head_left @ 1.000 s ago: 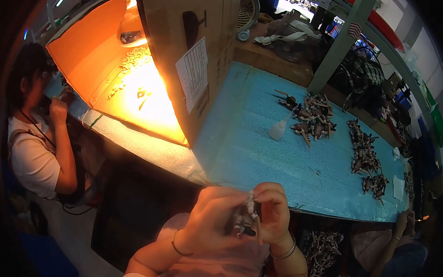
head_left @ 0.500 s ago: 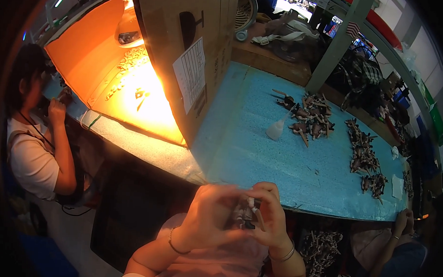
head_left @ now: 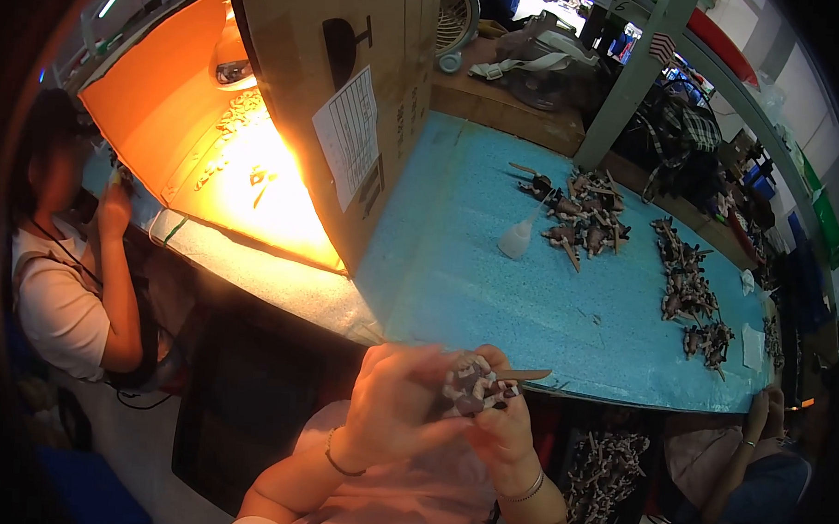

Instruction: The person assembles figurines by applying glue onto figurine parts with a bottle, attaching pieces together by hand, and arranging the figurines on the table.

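Observation:
A small figurine (head_left: 469, 389) in white, brown and dark colours, with a long tan blade-like piece (head_left: 529, 374) jutting to the right, is held up before my chest near the table's front edge. My right hand (head_left: 509, 436) is closed around its lower right side. My left hand (head_left: 391, 404) curves along the figurine's left side; its fingers are smeared by motion, and whether they grip it cannot be made out. On the blue tabletop beyond lie a pile of similar figurines (head_left: 588, 212) and a white squeeze bottle (head_left: 515, 239) with a thin nozzle.
A cardboard box (head_left: 379, 103) stands at the left, its bright lamp (head_left: 234, 66) shining over small parts. More figurines (head_left: 687, 281) lie at the right. Below the table edge sits a container of figurine parts (head_left: 606, 472). One person (head_left: 72, 296) sits left; another's hands (head_left: 763, 417) show right.
The figurine has turned in my hands, so its tan blade now points right, clear of the fingers. My left hand has shifted slightly, and the whole view has moved a little.

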### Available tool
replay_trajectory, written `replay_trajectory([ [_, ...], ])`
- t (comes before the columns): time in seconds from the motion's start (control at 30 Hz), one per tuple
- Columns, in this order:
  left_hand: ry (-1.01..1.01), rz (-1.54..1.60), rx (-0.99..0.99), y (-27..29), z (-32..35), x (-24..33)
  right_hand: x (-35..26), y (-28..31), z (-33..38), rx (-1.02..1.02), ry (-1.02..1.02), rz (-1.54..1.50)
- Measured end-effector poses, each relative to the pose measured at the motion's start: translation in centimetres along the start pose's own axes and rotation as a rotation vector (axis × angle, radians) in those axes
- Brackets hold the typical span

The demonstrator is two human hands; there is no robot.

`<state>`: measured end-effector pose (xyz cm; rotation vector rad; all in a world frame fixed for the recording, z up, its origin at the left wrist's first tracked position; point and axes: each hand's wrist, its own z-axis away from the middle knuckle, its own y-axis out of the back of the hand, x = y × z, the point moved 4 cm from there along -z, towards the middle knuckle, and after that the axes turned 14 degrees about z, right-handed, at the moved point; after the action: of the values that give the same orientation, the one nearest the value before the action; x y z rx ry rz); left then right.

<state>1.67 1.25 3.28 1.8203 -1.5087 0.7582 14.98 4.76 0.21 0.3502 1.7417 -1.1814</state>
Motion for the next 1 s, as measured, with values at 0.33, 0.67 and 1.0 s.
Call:
replay_trajectory([
  [0.33,0.314,0.417,-0.096,-4.3,0.6,-3.0,-1.4,5.3,2.9,0.253,-0.008,0.436],
  [0.67,0.176,0.122,-0.059,-5.4,-1.6,-4.2,-9.7,19.4,24.0,1.127,-0.250,2.042],
  [1.0,0.083,-0.074,-0.098,-4.5,-2.7,-6.1,-12.6,11.4,3.4,0.656,0.456,1.958],
])
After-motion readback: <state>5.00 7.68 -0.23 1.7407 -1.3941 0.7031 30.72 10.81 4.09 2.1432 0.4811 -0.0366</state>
